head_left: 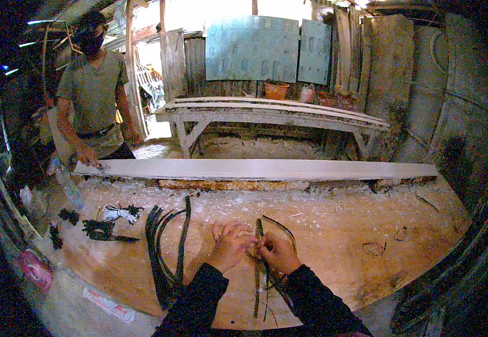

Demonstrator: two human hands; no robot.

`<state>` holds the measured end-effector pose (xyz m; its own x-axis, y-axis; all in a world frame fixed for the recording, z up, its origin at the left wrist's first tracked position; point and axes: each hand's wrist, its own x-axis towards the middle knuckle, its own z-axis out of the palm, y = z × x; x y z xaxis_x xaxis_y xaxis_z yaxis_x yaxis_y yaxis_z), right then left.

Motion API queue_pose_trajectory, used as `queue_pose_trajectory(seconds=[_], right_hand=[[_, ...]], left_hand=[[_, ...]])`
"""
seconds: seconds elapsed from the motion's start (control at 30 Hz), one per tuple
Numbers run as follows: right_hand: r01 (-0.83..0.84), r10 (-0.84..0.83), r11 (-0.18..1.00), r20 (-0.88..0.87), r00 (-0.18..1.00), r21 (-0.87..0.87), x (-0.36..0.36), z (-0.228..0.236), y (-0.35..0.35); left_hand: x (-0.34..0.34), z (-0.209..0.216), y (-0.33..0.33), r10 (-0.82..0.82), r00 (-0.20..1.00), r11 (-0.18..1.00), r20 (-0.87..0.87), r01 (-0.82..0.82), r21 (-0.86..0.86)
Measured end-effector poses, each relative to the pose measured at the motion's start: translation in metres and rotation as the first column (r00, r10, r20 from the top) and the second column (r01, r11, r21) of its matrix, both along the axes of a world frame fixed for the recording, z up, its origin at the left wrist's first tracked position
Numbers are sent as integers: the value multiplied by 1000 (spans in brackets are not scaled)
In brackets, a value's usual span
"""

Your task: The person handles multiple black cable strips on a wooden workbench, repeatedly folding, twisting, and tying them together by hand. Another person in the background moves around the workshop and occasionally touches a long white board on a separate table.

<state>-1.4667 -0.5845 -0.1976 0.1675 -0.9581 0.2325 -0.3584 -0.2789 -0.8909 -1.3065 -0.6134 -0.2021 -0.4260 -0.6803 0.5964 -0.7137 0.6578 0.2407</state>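
Both my hands meet over the wooden tabletop (334, 258), working on a narrow black strip (257, 286) that runs toward me. My left hand (230, 247) has its thumb and fingertips closed on the strip, other fingers bent. Close beside it, my right hand (278, 253) pinches the same strip, and thin dark strands curve around and below it. What lies between the fingertips is too small to make out. Left of my left hand lie several longer black strips (155, 247), curved and bunched near my sleeve.
Small black bundles (99, 227) and a white cord bundle (121, 213) lie at left, near a clear plastic bottle (69, 188). Across the far edge stretches a long white board (266, 168); a co-worker's hand (89, 157) touches its left end. Behind stands a bench (277, 116).
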Motion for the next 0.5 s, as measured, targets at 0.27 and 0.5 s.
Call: queue_pose_trajectory(seconds=[0.27,0.5], right_hand=[[-115,99,990,169,981,85,-5,-9,-7],[-287,298,910,10,955,300,-24,-15,-13]], left_hand=[[0,1,-2,6,992,999,-129,-11,-36],[9,12,-6,180,749,983,-638,-112,146]])
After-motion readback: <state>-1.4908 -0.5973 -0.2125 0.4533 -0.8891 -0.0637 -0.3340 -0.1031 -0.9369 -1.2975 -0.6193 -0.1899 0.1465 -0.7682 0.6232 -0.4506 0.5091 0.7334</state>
